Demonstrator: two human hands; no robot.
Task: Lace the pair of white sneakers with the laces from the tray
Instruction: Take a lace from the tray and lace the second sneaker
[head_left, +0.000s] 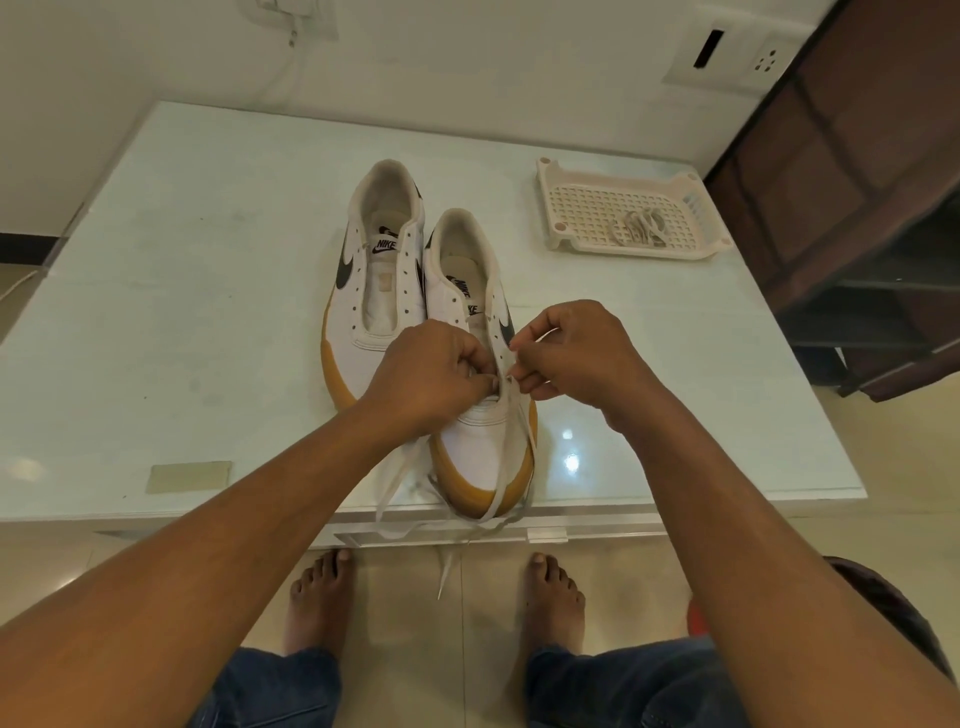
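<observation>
Two white sneakers with black swooshes and tan soles stand side by side on the table, toes toward me. The left sneaker (376, 291) has no lace in it. A white lace (511, 436) runs through the lowest eyelets of the right sneaker (480, 457); its ends trail over the toe and off the table's front edge. My left hand (426, 374) pinches the lace at the sneaker's lower eyelets. My right hand (576, 353) pinches the lace on the sneaker's right side. A second bundled lace (639, 228) lies in the white perforated tray (576, 208) at the back right.
The glossy white table (208, 312) ends just in front of the right sneaker's toe. A tan patch (188, 475) sits near the front left edge. A dark wooden shelf unit (872, 208) stands to the right. My bare feet are on the tiled floor below.
</observation>
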